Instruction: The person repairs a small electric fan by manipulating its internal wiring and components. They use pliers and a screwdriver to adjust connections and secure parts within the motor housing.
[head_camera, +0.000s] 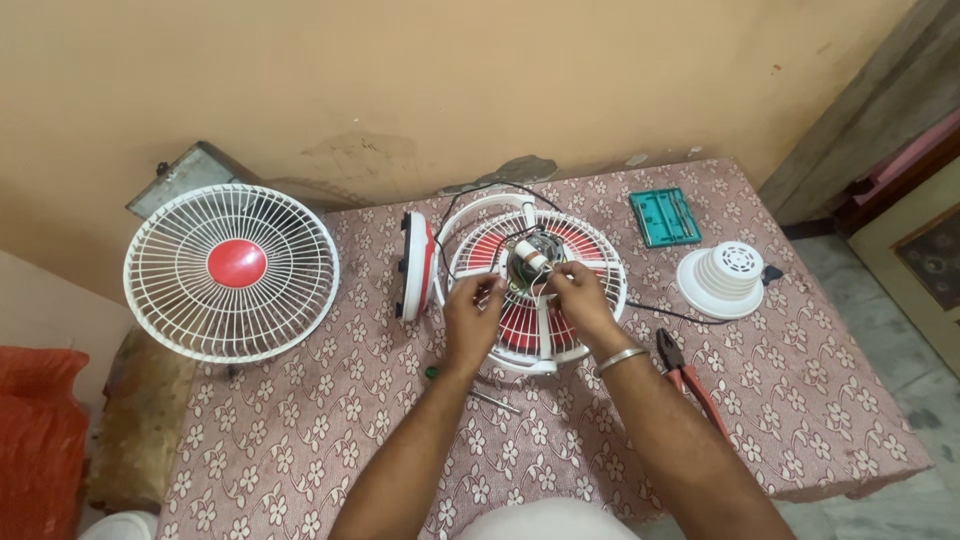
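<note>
Both hands pinch at thin wires on the opened fan's motor (528, 262), left hand (470, 315) and right hand (583, 303) fingers closed, green rectangular case (664, 216) lying beyond.

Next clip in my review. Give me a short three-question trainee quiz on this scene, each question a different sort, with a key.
1. True or false: the pliers lie on the table by the right forearm.
2. Which stands at the table's left edge? A) fan grille B) green case C) white motor cover
3. What do the left hand and right hand both touch?

Key: 1 true. 2 A. 3 Wires at the fan motor.
</note>
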